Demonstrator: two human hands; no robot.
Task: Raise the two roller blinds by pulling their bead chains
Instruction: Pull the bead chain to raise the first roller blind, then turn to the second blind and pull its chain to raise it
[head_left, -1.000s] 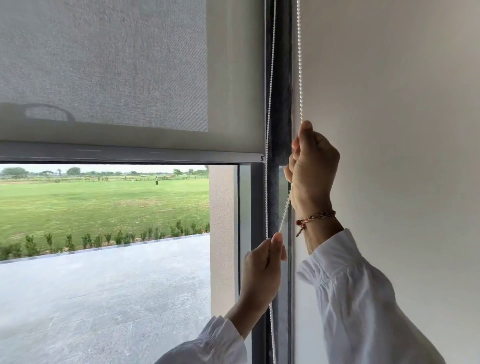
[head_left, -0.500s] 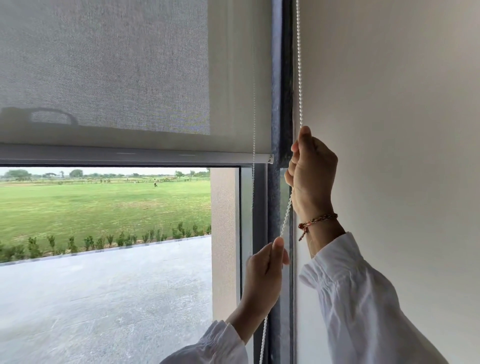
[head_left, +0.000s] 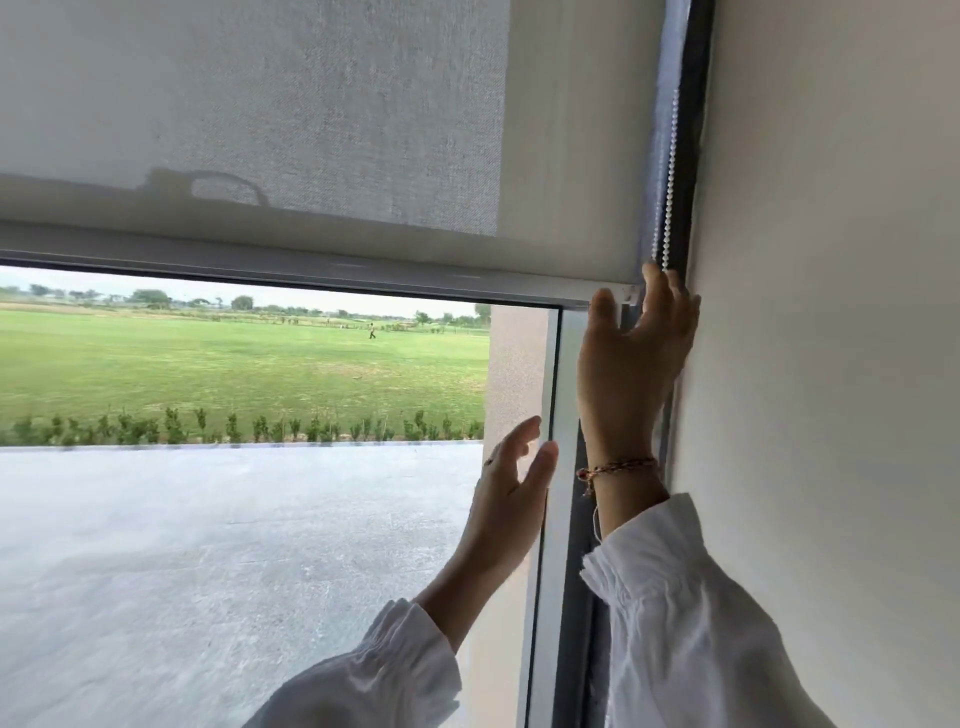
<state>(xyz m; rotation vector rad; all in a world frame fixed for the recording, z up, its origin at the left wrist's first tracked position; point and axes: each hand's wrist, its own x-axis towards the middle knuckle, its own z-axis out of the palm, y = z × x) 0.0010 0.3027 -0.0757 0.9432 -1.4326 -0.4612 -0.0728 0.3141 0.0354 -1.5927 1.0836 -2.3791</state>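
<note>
A grey mesh roller blind (head_left: 291, 119) covers the upper window, and its bottom bar (head_left: 311, 262) hangs about a third of the way down. The white bead chain (head_left: 670, 176) hangs in the dark gap at the blind's right edge. My right hand (head_left: 631, 364) is raised at the bar's right end, fingers spread, fingertips touching the chain's lowest visible beads, thumb apart from them. My left hand (head_left: 511, 493) is lower and to the left, open in front of the window frame, holding nothing. Below my right hand the chain is hidden.
A pale flat surface (head_left: 841, 312) fills the right side, close to my right arm. The dark window frame (head_left: 576, 571) runs down between my arms. Through the glass (head_left: 208, 545) lie a paved yard, a hedge row and a green field.
Both hands have let go of the chain. My left hand opened and moved left, off the chain. My right hand opened with its fingers pointing up. The view has swung closer.
</note>
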